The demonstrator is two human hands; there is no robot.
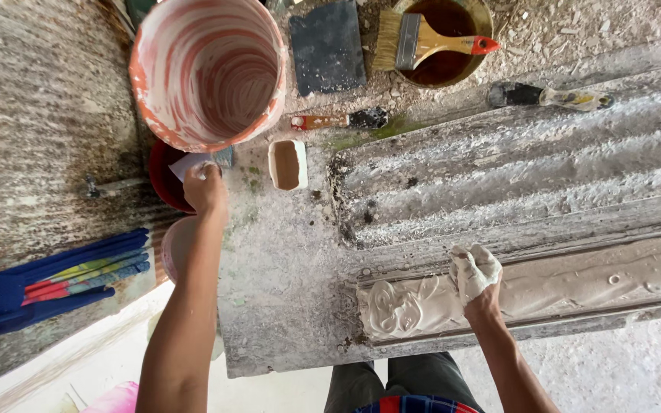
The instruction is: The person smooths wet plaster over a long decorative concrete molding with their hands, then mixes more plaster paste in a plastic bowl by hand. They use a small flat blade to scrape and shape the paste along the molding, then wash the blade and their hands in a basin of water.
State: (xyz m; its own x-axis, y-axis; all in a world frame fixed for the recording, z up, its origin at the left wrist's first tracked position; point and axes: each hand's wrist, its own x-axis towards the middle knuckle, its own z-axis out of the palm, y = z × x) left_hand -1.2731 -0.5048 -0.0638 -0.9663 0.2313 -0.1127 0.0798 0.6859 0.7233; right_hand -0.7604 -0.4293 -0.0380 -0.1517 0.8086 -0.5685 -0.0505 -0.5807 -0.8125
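My right hand [474, 274], coated in white plaster, presses with curled fingers on wet plaster in a long mould [575, 287] lying on a corrugated sheet [514, 164]. The mould's left end [403, 306] shows a carved relief filled with white plaster. My left hand [205, 186] reaches out to a red bowl [161, 180] under a large paint-streaked bucket [208, 69] and grips a small white piece [189, 164] at the bowl's rim.
A small rectangular cup [288, 164] with brown liquid stands near the bucket. A wide brush [422, 40] rests on a tin [483, 19] of brown liquid. Nearby lie a dark flat slab [328, 47], a scraper [338, 120], another brush [548, 96] and a blue striped cloth [55, 283].
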